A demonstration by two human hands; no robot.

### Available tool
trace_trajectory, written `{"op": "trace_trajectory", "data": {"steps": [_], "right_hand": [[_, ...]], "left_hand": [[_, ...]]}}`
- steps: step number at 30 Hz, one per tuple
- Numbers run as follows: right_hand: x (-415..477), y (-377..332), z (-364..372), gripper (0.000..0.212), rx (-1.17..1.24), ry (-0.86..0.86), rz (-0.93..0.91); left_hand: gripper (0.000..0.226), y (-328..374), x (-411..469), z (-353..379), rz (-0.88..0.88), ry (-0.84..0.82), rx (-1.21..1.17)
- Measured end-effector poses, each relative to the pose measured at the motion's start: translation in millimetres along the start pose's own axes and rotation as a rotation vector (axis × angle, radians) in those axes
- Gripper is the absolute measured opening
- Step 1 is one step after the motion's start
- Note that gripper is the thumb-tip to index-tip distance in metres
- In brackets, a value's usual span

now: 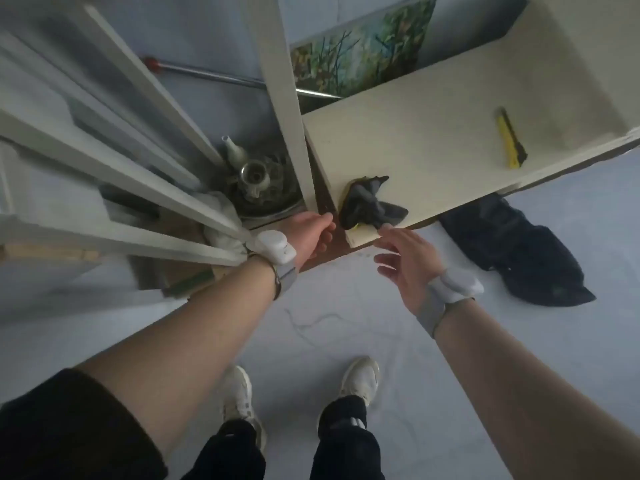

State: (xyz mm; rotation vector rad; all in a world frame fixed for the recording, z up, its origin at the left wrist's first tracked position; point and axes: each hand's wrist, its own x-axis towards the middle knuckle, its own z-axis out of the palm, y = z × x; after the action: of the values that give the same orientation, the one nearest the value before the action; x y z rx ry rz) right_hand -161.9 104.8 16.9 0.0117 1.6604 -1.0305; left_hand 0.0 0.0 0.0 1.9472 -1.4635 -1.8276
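A crumpled dark grey cloth [372, 204] with a bit of yellow under it lies at the near left corner of a cream shelf board [450, 133]. My right hand [405, 261] hangs just in front of that corner with fingers spread and relaxed, its fingertips close to the cloth's lower edge. My left hand [317, 233] reaches toward the dark gap left of the board, beside the white upright post [284, 98]; its fingertips are hidden at the board's edge, so I cannot tell if it holds anything. Both wrists wear white bands.
A yellow utility knife [510, 138] lies on the board at the right. A metal meat grinder [254, 174] sits low in the left compartment behind white slatted doors [121, 150]. A dark garment [519, 254] lies on the floor at right. A painting [360, 50] leans at the back.
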Motion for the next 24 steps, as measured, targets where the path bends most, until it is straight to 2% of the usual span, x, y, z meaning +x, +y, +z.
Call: {"op": "trace_trajectory", "data": {"steps": [3,6,11,13,16,21,24], "right_hand": [[35,3,1,0.018,-0.042,-0.001,-0.032],[60,8,4,0.023,-0.056,-0.006,-0.038],[110,14,18,0.046,-0.221,-0.016,-0.088],[125,14,20,0.052,-0.314,-0.014,-0.116],[141,12,22,0.058,-0.369,0.0,-0.126],[159,21,28,0.059,-0.416,-0.01,-0.099],[161,21,33,0.061,-0.475,0.012,-0.111]], "left_hand": [[0.022,1,34,12,0.017,0.015,0.048],[0.019,-3,59,19,0.002,0.059,0.054],[0.02,-29,107,36,0.01,0.047,0.137],[0.031,-34,115,45,0.01,0.02,0.162],[0.062,-30,121,55,0.041,-0.041,0.204],[0.067,-27,134,69,0.066,-0.112,0.2],[0.067,-26,137,69,0.016,-0.156,0.165]]}}
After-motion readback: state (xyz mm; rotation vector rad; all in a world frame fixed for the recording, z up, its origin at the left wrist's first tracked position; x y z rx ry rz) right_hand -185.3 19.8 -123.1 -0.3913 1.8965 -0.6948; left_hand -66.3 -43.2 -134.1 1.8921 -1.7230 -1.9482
